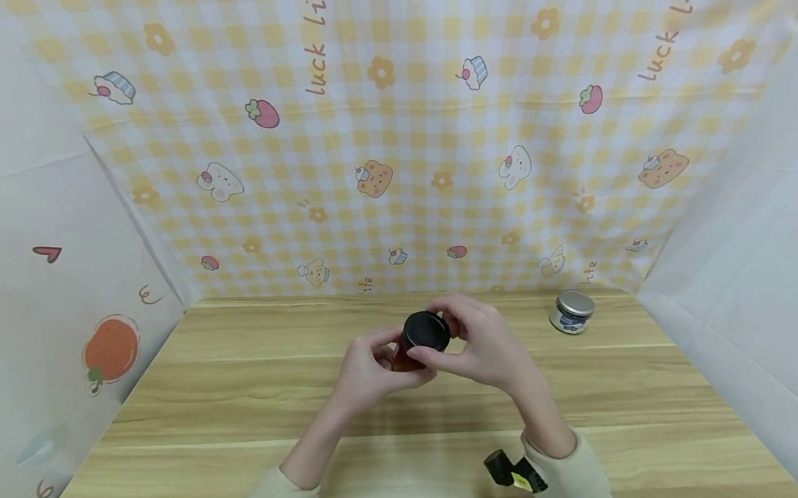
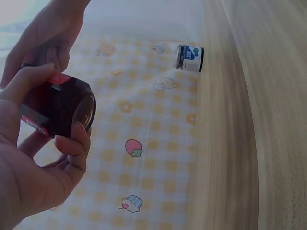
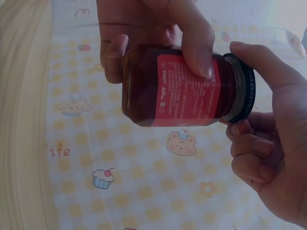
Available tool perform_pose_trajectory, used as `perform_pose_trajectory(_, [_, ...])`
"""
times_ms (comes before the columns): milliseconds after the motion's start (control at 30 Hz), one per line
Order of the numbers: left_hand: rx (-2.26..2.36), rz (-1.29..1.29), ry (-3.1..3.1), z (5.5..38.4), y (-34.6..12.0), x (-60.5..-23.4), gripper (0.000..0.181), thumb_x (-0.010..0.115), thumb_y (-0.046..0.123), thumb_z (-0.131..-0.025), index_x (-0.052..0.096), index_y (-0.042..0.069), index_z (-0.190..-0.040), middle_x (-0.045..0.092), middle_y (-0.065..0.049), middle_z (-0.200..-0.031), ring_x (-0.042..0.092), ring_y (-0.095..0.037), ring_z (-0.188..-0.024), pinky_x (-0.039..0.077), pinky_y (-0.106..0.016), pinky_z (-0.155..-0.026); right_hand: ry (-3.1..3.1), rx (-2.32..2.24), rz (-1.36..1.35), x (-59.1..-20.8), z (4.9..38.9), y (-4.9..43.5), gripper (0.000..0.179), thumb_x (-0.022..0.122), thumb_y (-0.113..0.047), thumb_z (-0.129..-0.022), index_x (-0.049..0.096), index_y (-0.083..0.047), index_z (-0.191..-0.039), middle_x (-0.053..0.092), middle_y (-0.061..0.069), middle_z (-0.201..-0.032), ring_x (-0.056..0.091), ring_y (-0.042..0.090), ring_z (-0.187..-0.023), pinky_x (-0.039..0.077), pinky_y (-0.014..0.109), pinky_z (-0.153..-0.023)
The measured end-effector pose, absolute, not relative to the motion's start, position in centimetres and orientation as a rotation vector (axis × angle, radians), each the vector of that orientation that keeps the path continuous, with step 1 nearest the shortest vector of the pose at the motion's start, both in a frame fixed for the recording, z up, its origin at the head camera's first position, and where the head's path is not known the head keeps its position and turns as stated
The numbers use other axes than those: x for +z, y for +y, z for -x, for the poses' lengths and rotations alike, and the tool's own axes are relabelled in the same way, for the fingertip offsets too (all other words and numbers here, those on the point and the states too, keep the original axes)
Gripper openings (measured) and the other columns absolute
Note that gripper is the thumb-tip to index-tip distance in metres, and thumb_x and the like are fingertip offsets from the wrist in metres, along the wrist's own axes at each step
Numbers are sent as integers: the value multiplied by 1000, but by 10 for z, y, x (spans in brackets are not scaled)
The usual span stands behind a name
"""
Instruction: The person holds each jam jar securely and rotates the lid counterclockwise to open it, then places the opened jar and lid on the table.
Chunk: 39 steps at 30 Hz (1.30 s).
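Note:
A dark red glass jar (image 3: 141, 91) with a red printed label and a black lid (image 1: 427, 330) is held up over the wooden table. My left hand (image 1: 373, 371) grips the jar's body, its thumb lying across the label in the right wrist view. With thumb and fingers on opposite sides of the rim, my right hand (image 1: 478, 345) pinches the lid, which sits on the jar's mouth. The left wrist view shows the jar's glass base (image 2: 85, 111) facing outward.
A small jar (image 1: 571, 312) with a silver lid and a blue-and-white label stands at the table's back right. Behind the wooden table (image 1: 246, 401) hangs a yellow checked cloth (image 1: 408, 131), and white cloth walls stand at both sides.

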<state>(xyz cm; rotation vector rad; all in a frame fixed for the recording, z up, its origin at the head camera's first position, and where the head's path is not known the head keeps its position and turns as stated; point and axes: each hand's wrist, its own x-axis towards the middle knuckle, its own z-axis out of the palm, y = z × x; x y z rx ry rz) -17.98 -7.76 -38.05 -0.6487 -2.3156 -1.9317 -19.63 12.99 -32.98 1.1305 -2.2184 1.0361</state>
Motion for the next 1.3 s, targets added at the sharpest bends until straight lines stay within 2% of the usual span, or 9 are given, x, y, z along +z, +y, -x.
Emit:
perform_pose_trajectory(233, [-2089, 809, -2312, 182, -85, -380, 41, 88, 14, -78, 75, 22, -117, 72, -3, -97, 53, -15, -63, 44, -24, -57, -2158, 1060, -1244, -329, 197, 133, 38, 84, -33, -83, 67, -10, -109, 59, -7, -82, 48, 6, -67, 44, 23, -56])
perform_pose_trajectory(467, [-2192, 979, -2242, 184, -88, -381, 38, 86, 10, -80, 74, 16, -116, 73, -8, -95, 58, -15, -70, 48, -24, -62, -2162, 1075, -1292, -328, 196, 134, 40, 82, -41, -85, 67, -13, -110, 55, -9, -81, 45, 5, -65, 40, 21, -55])
perform_pose_trajectory(600, [-2247, 1079, -2188, 185, -90, -382, 37, 83, 8, -82, 73, 10, -117, 73, -11, -102, 61, -16, -76, 49, -24, -65, -2160, 1088, -1319, -327, 196, 134, 40, 83, -38, -84, 68, -13, -110, 55, -8, -80, 45, 5, -64, 39, 21, -54])
perform_pose_trajectory(767, [-2340, 1144, -2147, 185, -91, -383, 36, 83, 6, -82, 72, 4, -116, 73, -14, -104, 67, -20, -83, 54, -28, -72, -2171, 1143, -1351, -326, 194, 135, 41, 88, -23, -79, 69, -12, -113, 58, -8, -82, 45, 5, -64, 41, 21, -52])
perform_pose_trajectory(900, [-2395, 1184, -2138, 185, -92, -383, 36, 83, 6, -81, 71, 3, -115, 73, -14, -104, 68, -20, -84, 56, -31, -75, -2159, 1190, -1397, -325, 193, 136, 42, 88, -17, -78, 68, -10, -114, 61, -5, -86, 47, 5, -64, 43, 20, -51])
perform_pose_trajectory(1100, [-2443, 1340, -2063, 187, -94, -384, 33, 83, 5, -81, 69, -7, -108, 73, -7, -94, 67, -16, -79, 56, -30, -73, -2142, 1268, -1459, -324, 191, 136, 40, 86, -26, -82, 68, -13, -115, 58, -5, -86, 46, 5, -66, 42, 18, -51])
perform_pose_trajectory(1300, [-2490, 1425, -2009, 187, -94, -383, 39, 83, 6, -81, 65, -14, -109, 74, -7, -95, 69, -16, -83, 57, -31, -75, -2081, 1292, -1504, -323, 191, 135, 39, 83, -30, -85, 68, -12, -116, 55, -6, -82, 43, 4, -64, 38, 18, -49])
